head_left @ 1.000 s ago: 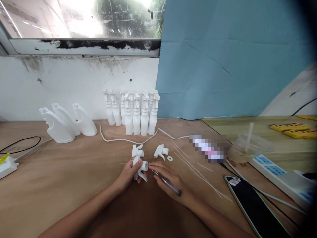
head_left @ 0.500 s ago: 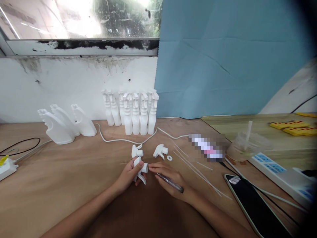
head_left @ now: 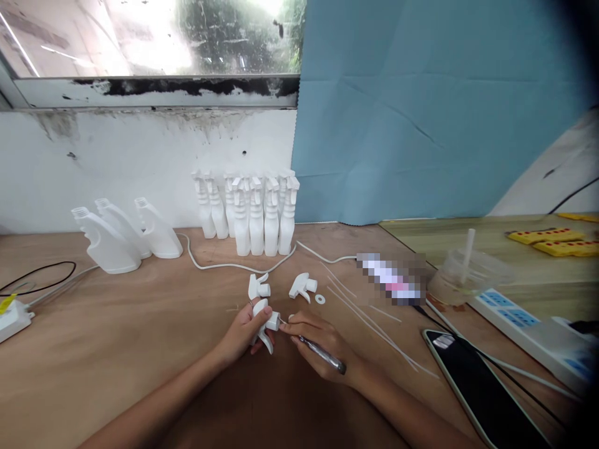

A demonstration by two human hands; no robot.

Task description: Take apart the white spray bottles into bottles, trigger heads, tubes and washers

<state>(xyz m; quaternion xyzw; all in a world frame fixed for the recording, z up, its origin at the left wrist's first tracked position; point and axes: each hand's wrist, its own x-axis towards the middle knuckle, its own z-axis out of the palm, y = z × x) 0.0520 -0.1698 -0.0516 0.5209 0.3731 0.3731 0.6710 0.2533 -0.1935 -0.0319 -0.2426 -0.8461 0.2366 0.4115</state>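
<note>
My left hand (head_left: 246,327) is closed round a white trigger spray head (head_left: 260,312), its collar facing right and its trigger pointing down. My right hand (head_left: 322,345) is closed on a slim, shiny dark pen-like tool (head_left: 324,355) whose thick end points to the lower right. Something thin and pale runs between the right fingertips and the collar opening; I cannot tell if it is the tool's tip or a separate piece. Two more spray heads, one left (head_left: 259,287) and one right (head_left: 304,286), lie just beyond my hands, with a white ring washer (head_left: 320,299) beside the right one.
Several thin white tubes (head_left: 369,321) lie to the right. Several capped spray bottles (head_left: 264,218) stand by the wall, open bottles (head_left: 112,243) to their left. A phone (head_left: 482,386), a power strip (head_left: 515,321), cables and a plastic cup (head_left: 461,280) occupy the right side.
My right fingertips have drawn slightly right and down from the collar, and a thin pale piece now shows between them. The spray head has tilted a little in my left hand.
</note>
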